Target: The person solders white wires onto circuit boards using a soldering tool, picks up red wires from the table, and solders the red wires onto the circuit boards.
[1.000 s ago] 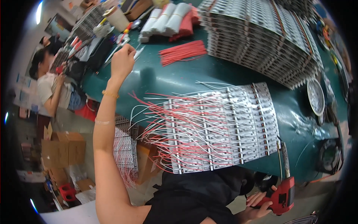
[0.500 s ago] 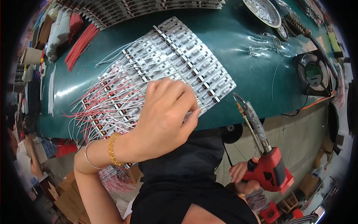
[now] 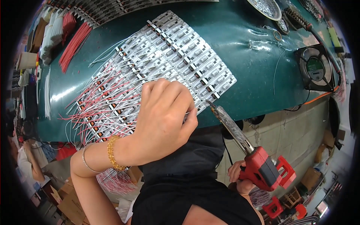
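Observation:
A panel of joined grey-white metal modules (image 3: 204,56) lies at a slant on the bench. Red and white wires (image 3: 108,88) run over its left part in a loose spread. Over the panel's near part is my left hand (image 3: 167,116), palm down, with fingers curled in a pinch; the fingertips and whatever they hold are hidden behind the hand. My right hand (image 3: 240,178), at the lower right, grips the handle of a red and black soldering gun (image 3: 258,167). Its tip reaches the panel's near right edge, just right of my left fingertips.
On the green bench (image 3: 262,71) are red wire bundles (image 3: 75,47) and white wires (image 3: 47,93) at left. More module panels (image 3: 112,11) line the far edge. A metal bowl (image 3: 267,8) and a black fan (image 3: 315,69) stand at right. Another person's arm (image 3: 33,161) shows at far left.
The soldering gun has swung left, bringing its tip from beside the panel to its near edge. My left hand keeps its curled pose over the panel.

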`<state>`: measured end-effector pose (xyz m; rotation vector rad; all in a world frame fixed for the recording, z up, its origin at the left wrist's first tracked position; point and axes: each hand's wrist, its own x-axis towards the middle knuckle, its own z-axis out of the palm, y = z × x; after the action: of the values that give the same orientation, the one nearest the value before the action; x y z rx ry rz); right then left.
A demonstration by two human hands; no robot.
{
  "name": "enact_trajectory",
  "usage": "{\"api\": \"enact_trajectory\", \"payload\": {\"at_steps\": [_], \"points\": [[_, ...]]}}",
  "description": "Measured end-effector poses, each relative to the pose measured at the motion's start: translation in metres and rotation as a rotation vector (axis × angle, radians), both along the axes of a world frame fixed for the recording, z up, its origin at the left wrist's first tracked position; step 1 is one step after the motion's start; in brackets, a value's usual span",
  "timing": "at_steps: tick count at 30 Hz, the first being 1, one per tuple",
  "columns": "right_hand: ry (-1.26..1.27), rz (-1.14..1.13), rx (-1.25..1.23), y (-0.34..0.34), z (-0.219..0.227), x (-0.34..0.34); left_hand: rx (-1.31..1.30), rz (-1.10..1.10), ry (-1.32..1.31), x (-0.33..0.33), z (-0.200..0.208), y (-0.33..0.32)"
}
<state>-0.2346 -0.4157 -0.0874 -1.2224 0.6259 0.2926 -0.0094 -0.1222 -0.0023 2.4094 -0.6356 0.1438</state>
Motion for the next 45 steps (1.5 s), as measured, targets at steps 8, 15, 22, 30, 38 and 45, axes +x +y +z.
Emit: {"api": "enact_trajectory", "payload": {"at_steps": [8,15,22,30,38,45], "points": [[-0.465,0.303,-0.49,0.045,0.044,0.057,0.005,-0.018,-0.024,0.0,-0.003,-0.002],[-0.519,0.293,-0.287,0.05,0.047,0.064,-0.002,-0.021,-0.016,0.002,-0.004,-0.004],[-0.464,0.307,-0.19,0.054,0.055,0.072,0.003,0.009,-0.012,-0.001,-0.002,-0.006],[-0.447,0.126,-0.124,0.034,0.014,0.028,-0.031,0.016,-0.024,0.004,-0.002,-0.003],[-0.769,-0.059,-0.126,0.076,0.048,0.078,-0.038,0.008,-0.092,-0.004,-0.002,0.001],[-0.858,-0.077,-0.146,0.089,0.053,0.096,0.027,0.05,-0.139,-0.025,-0.007,0.019]]}}
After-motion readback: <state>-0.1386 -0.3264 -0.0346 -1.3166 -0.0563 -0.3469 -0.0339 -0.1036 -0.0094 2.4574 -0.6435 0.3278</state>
